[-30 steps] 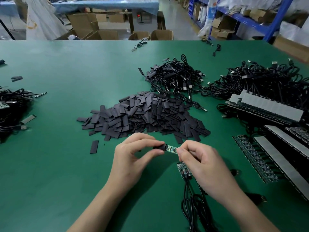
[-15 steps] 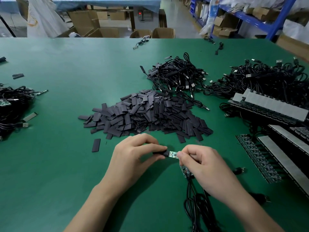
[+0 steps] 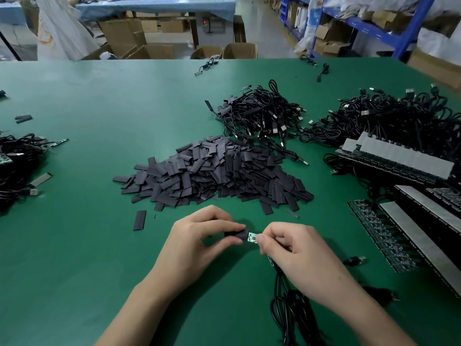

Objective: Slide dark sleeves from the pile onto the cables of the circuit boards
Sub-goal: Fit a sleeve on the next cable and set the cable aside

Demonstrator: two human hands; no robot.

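A big pile of flat dark sleeves (image 3: 212, 173) lies in the middle of the green table (image 3: 87, 245). Just in front of it my left hand (image 3: 199, 243) pinches one dark sleeve (image 3: 237, 234) between thumb and fingers. My right hand (image 3: 291, 248) pinches a small green circuit board (image 3: 252, 237), whose left end sits inside the sleeve's mouth. A second small board (image 3: 271, 261) peeks out under my right hand. Black cables (image 3: 289, 313) trail from there toward me.
Tangled black USB cables lie behind the pile (image 3: 262, 116) and at far right (image 3: 399, 118). Rows of boards with grey strips (image 3: 404, 161) fill the right side. Another cable heap (image 3: 17, 161) sits at the left edge. A lone sleeve (image 3: 139, 220) lies left of my hands.
The sleeve has slid further over the green board, so less of the board shows between my hands. Both hands stay at the same spot.
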